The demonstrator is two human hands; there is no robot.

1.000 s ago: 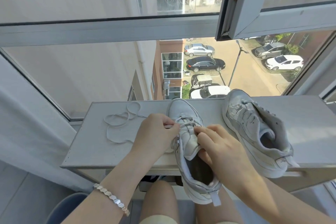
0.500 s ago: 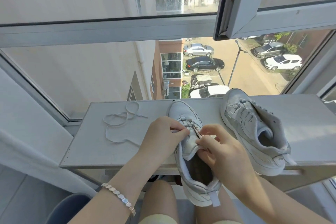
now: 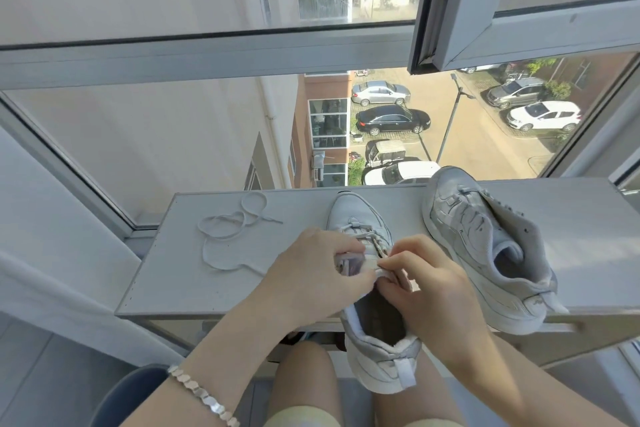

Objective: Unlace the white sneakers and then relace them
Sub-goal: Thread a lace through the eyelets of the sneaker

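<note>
Near sneaker point(image 3: 356, 215) at desk point(image 3: 194, 281) edge, heel overhanging; left hand point(image 3: 311, 274) grips its eyelet side, right hand point(image 3: 426, 284) pinches lace point(image 3: 363, 235) beside it; likely unlacing; brace sneaker, pull lace straight through each eyelet.

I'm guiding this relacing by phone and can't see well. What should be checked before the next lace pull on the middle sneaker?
1. Steady: the middle sneaker rests toe-first on the table, heel past the near edge, left hand gripping its side: ok.
2. Grip: the right hand pinches a white strand of the threaded lace at the eyelets: ok.
3. Next eyelet: hidden under fingers: cannot tell.
4. Lower rows: crossings show near the toe: ok.
5. Spare: the loose lace lies on the table, left, apart from both shoes: ok.
6. Other shoe: the right sneaker lies tilted at the near edge, may slip: not ok.
</note>
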